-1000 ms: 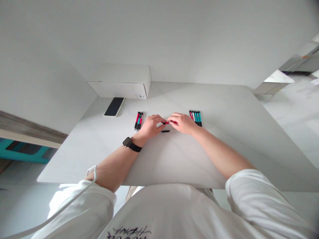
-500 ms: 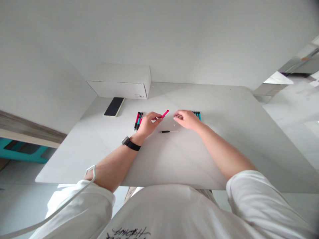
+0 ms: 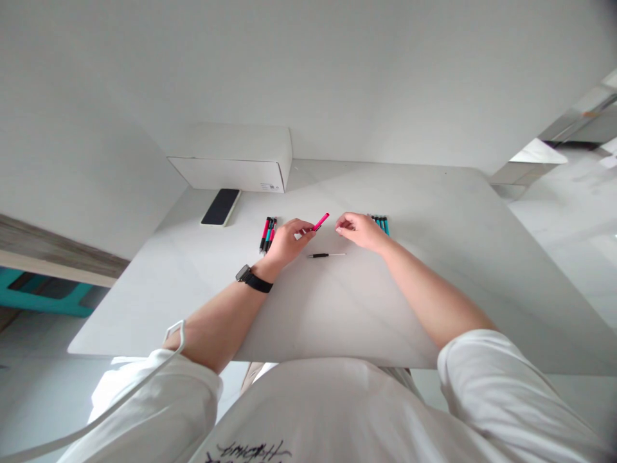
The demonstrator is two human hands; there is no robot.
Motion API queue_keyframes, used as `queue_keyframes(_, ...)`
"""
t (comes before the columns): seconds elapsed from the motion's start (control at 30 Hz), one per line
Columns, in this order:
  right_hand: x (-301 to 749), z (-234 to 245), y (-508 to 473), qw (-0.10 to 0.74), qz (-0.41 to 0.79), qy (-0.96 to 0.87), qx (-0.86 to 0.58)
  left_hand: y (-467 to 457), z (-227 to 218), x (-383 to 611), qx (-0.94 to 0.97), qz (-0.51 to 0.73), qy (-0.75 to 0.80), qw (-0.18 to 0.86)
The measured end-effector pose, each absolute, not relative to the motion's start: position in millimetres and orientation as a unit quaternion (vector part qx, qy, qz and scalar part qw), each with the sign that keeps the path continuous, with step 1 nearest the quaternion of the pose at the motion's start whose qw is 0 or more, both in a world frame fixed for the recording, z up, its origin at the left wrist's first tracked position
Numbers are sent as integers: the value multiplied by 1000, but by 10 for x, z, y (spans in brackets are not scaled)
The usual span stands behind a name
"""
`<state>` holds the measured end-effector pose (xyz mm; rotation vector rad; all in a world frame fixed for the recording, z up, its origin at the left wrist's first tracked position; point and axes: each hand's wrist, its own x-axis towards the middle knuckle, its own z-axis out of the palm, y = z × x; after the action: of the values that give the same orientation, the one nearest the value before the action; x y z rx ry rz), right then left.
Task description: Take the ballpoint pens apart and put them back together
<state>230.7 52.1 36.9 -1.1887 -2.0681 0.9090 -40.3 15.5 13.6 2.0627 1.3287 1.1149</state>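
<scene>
My left hand (image 3: 289, 241) pinches a pink pen barrel (image 3: 321, 221), which slants up to the right beyond the fingertips. My right hand (image 3: 359, 230) is a short way to its right, thumb and fingers brought together; whatever may be between them is too small to make out. Below the hands lies a pen's black grip section with a thin refill (image 3: 321, 255) sticking out to the right. Several pink and teal pens (image 3: 267, 235) lie beside my left hand, partly covered by it. Several teal pens (image 3: 382, 223) lie just behind my right hand, which hides part of them.
On the white table (image 3: 337, 315), a dark-screened phone (image 3: 222, 207) lies at the back left. Behind it, against the wall, stands a white box (image 3: 231, 170). A white cable (image 3: 120, 399) runs along my left sleeve.
The small pale piece on the table below my right fingertips is no longer visible. My right fingers have drawn together slightly. The pink barrel has shifted a little to the right.
</scene>
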Motion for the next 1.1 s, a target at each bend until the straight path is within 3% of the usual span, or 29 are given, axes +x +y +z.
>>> queue_keyframes(0.33,2229,524,450,426,366,-710,-426,128,167,-405,790,368,462,164)
queue_keyframes(0.83,2147,652,311,384,292,-765,-426,104,209,-378,798,352,458,171)
queue_keyframes(1.1,2167,562,338,374,390,-741,-400,92,244,-365,796,362,453,174)
